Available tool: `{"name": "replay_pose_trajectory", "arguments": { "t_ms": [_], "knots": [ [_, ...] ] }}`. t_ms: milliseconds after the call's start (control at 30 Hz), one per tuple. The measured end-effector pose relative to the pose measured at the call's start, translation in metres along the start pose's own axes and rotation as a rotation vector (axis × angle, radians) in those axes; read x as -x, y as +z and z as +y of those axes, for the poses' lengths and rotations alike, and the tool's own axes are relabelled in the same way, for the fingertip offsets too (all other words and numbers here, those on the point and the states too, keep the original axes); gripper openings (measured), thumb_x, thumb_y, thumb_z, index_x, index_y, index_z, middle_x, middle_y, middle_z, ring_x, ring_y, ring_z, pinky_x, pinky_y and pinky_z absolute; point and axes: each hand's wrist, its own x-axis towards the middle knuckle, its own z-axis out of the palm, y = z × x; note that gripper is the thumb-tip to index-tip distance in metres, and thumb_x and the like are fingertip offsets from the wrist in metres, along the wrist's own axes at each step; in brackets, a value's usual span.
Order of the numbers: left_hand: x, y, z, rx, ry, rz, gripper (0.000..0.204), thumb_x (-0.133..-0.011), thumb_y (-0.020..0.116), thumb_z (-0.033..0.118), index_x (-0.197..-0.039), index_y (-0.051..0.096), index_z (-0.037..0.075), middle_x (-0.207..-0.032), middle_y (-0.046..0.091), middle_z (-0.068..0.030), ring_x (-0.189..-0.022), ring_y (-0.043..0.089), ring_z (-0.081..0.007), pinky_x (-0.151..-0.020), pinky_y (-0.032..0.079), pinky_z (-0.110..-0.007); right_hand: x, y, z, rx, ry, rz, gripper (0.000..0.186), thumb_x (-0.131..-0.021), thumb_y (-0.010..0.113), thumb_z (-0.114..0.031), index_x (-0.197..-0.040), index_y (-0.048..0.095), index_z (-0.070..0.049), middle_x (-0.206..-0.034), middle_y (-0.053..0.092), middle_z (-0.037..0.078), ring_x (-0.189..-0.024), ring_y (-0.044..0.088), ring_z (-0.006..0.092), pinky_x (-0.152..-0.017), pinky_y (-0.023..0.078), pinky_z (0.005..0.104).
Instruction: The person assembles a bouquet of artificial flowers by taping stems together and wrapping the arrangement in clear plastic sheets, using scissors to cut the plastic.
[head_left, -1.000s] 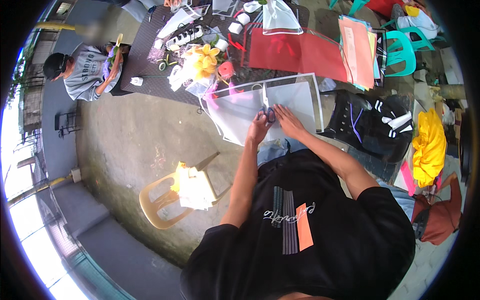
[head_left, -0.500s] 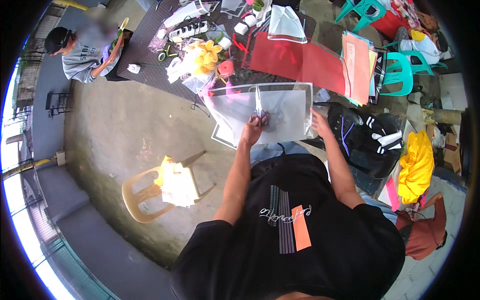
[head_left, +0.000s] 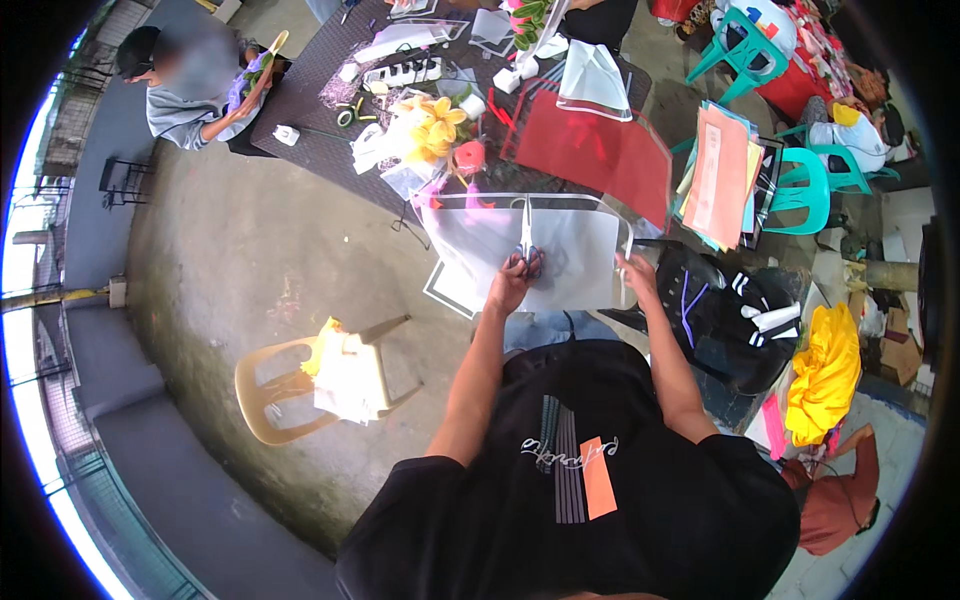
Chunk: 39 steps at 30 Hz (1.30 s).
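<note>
My left hand [head_left: 512, 284] is closed round the dark handles of a pair of scissors [head_left: 527, 232]. The silver blades point away from me and lie over a translucent whitish wrapping sheet [head_left: 580, 245] with a white border. At the sheet's right edge, my right hand [head_left: 637, 274] pinches its margin between thumb and fingers. The sheet's far left corner reaches the table's near edge, by pink material. Beneath its left side another white-bordered sheet [head_left: 452, 290] shows in part.
On the dark table [head_left: 310, 130] are yellow flowers [head_left: 432, 122], a power strip [head_left: 402, 72], red wrapping sheets [head_left: 600, 150] and stacked coloured papers [head_left: 716, 175]. A black bag [head_left: 735, 330] sits at right. A beige chair [head_left: 270, 385] stands at left. A person [head_left: 190, 110] holds flowers at far left.
My view has shifted, so the table and sheet sit lower in it. My right fingers have curled in on the sheet's edge. The left hand still holds the scissors.
</note>
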Motion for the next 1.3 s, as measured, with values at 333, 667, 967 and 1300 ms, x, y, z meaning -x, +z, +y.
{"name": "replay_pose_trajectory", "arguments": {
  "t_ms": [333,667,967,1300],
  "knots": [
    [-0.008,-0.004,-0.009,-0.101,-0.002,0.062,0.024,-0.102,0.048,0.003,-0.126,0.049,0.007,-0.131,0.062,-0.0143,-0.123,0.062,-0.0261,-0.099,0.049,-0.038,0.031,0.004,-0.028,0.235,-0.483,0.119,0.022,-0.088,0.075,-0.009,-0.107,0.07,0.0,-0.087,0.074,0.009,-0.074,0.068,0.0143,-0.068,0.054,0.0296],
    [-0.005,-0.002,-0.007,0.023,0.038,0.018,0.03,-0.101,0.049,0.003,-0.13,0.049,0.006,-0.125,0.064,-0.0107,-0.121,0.061,-0.0249,-0.099,0.049,-0.039,0.063,0.087,-0.075,0.436,-0.588,-0.072,0.017,-0.08,0.075,-0.007,-0.091,0.064,-0.001,-0.074,0.07,0.012,-0.063,0.068,0.0226,-0.062,0.052,0.0354],
    [0.001,0.016,-0.007,0.157,0.055,0.1,0.032,-0.098,0.052,0.003,-0.129,0.05,0.007,-0.129,0.063,-0.0107,-0.122,0.061,-0.0255,-0.101,0.049,-0.04,0.031,0.141,-0.042,0.69,-0.523,-0.058,0.018,-0.078,0.075,-0.013,-0.083,0.06,-0.003,-0.08,0.072,0.015,-0.078,0.071,0.0357,-0.071,0.055,0.0449],
    [0.0,0.021,0.0,0.1,0.034,0.038,0.038,-0.099,0.05,0.004,-0.137,0.045,0.003,-0.143,0.054,-0.0172,-0.132,0.052,-0.0314,-0.114,0.04,-0.046,0.021,0.146,-0.029,0.605,-0.648,-0.102,0.015,-0.083,0.072,-0.009,-0.091,0.063,-0.001,-0.079,0.07,0.017,-0.076,0.07,0.0346,-0.071,0.054,0.0432]
  ]
}}
